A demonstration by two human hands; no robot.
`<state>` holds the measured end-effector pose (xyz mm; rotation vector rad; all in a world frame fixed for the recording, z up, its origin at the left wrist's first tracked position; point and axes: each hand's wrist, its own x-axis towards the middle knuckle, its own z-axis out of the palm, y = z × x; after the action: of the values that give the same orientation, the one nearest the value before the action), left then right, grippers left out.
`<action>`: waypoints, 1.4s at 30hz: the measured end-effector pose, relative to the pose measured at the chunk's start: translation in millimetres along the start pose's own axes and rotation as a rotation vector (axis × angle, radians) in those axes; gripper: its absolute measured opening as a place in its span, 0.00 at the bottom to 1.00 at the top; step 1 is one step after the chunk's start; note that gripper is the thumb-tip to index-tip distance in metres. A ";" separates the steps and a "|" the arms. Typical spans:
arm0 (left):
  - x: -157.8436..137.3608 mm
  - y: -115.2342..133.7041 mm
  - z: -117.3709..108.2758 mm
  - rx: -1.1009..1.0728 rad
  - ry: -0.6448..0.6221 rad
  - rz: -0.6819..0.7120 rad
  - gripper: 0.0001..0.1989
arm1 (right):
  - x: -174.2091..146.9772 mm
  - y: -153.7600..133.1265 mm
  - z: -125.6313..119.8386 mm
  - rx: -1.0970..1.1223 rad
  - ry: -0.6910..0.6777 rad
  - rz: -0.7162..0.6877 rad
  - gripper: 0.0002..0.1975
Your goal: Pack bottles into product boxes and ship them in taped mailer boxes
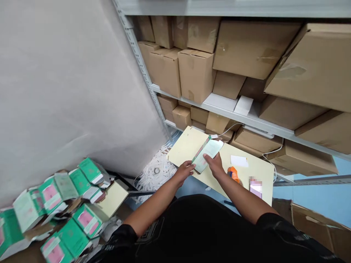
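Observation:
Over the table I hold a small flat carton with a pale green face, a green and pink side and white flaps standing out at its far end. My left hand pinches its near left corner between thumb and fingers. On its right edge is my right hand, the thumb pressed on the pale face and the fingers hidden behind. An orange tape dispenser lies on the table just right of my right forearm. Beyond it are a white card and a phone with a lit screen.
A cream table stands against metal shelving stacked with brown cardboard boxes. Several green and pink cartons lie at lower left. White paper strips cover the floor by the wall. An open cardboard box sits at lower right.

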<state>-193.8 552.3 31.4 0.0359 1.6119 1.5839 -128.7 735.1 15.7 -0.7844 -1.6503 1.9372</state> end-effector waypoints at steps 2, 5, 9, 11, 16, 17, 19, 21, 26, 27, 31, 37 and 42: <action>26.6 7.4 1.6 0.276 0.052 0.018 0.20 | 10.1 11.5 -11.5 -0.222 0.045 -0.026 0.33; 65.2 26.6 3.3 0.493 0.049 0.180 0.17 | 25.6 34.7 -22.1 -0.487 0.056 -0.059 0.35; 113.5 58.8 14.6 0.612 -0.131 0.420 0.25 | 48.4 70.1 -24.2 -0.651 0.027 -0.175 0.36; 134.9 68.5 20.7 0.704 -0.220 0.460 0.29 | 56.9 88.1 -23.2 -0.762 0.046 -0.176 0.37; 170.4 66.2 16.7 0.864 -0.330 0.508 0.22 | 51.7 110.9 -23.6 -0.808 0.151 -0.055 0.45; 174.2 64.0 13.3 0.860 -0.354 0.537 0.22 | 46.4 109.0 -23.2 -0.777 0.165 -0.052 0.47; 179.0 60.6 7.2 0.855 -0.425 0.639 0.23 | 34.8 99.6 -20.8 -0.693 0.192 -0.060 0.46; 180.3 59.2 4.8 0.904 -0.490 0.780 0.19 | 25.6 86.0 -16.6 -0.592 0.240 -0.057 0.37; 172.1 64.1 15.3 1.223 -0.442 1.003 0.15 | 24.4 54.2 -9.1 -0.445 0.411 0.168 0.24; 170.0 65.8 18.3 1.279 -0.430 1.020 0.15 | 26.5 49.5 -9.1 -0.415 0.413 0.222 0.23; 165.8 71.6 27.0 1.446 -0.461 1.025 0.15 | 31.8 38.3 -11.9 -0.260 0.341 0.357 0.24; 165.5 84.7 44.0 1.481 -0.540 0.759 0.21 | 26.1 45.3 -16.7 -0.328 0.209 0.237 0.44; 162.8 100.1 74.9 1.631 -0.583 0.588 0.31 | 25.5 51.9 -20.2 -0.480 0.154 0.152 0.46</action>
<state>-306.9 723.3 40.3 1.7267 1.9855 0.0974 -132.7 758.5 -40.8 -1.2374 -2.0340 1.5362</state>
